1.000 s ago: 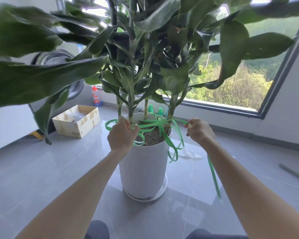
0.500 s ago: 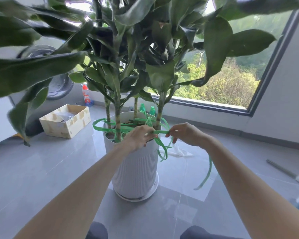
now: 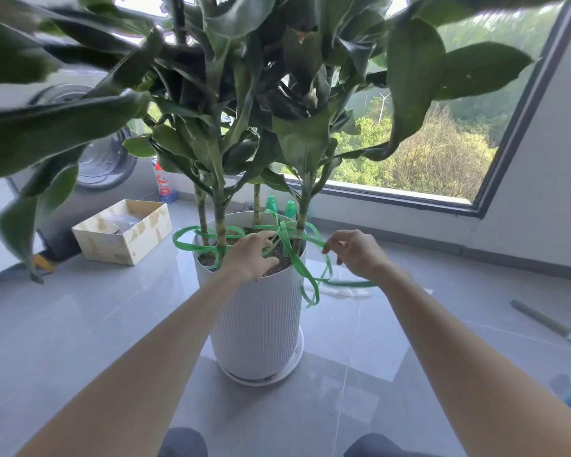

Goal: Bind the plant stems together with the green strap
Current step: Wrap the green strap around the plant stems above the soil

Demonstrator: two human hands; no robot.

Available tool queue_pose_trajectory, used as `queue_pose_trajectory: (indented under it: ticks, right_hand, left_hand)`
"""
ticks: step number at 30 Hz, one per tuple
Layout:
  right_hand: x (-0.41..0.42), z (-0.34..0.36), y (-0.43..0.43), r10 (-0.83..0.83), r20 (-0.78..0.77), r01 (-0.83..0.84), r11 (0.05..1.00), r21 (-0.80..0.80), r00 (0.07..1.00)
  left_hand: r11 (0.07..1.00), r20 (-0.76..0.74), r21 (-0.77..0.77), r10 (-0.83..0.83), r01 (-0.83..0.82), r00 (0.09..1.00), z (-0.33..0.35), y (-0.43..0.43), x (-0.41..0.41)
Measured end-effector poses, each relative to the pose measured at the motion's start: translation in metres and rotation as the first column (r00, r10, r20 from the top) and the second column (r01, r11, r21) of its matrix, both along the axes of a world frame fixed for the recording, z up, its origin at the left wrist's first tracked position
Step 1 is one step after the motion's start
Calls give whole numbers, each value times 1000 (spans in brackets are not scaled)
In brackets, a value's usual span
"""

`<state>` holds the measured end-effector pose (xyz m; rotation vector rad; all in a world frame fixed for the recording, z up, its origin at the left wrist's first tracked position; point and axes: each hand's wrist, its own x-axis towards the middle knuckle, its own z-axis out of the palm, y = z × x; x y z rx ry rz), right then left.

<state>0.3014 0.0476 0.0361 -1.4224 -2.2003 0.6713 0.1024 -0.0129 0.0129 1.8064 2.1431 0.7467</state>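
A tall leafy plant with several thin stems grows from a white ribbed pot on the floor. A long green strap loops loosely around the stems and spills over the pot's right rim. My left hand reaches over the soil among the strap loops, its fingers spread and touching the strap. My right hand is just right of the pot and pinches a strand of the strap between thumb and fingertips. A loose end trails to the right behind that wrist.
An open cardboard box sits on the grey tile floor to the left, in front of a washing machine. Bottles stand by the window sill behind the pot. A grey rod lies on the floor at right.
My hands came together over the pot, then my right hand drew back to the right with a strand. The strap's trailing end swung up off the floor.
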Motion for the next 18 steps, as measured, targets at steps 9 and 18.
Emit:
queue_pose_trajectory:
  ticks: [9,18]
  right_hand:
    - [-18,2,-6,74,29,-72,996,-61,997]
    - [-21,-6,-2,-44,62,54,983,-176,997]
  left_hand:
    - [976,198,178,92,-128,976,3,1,-3]
    - [945,116,74,308,-317,944,-5,-1,-16]
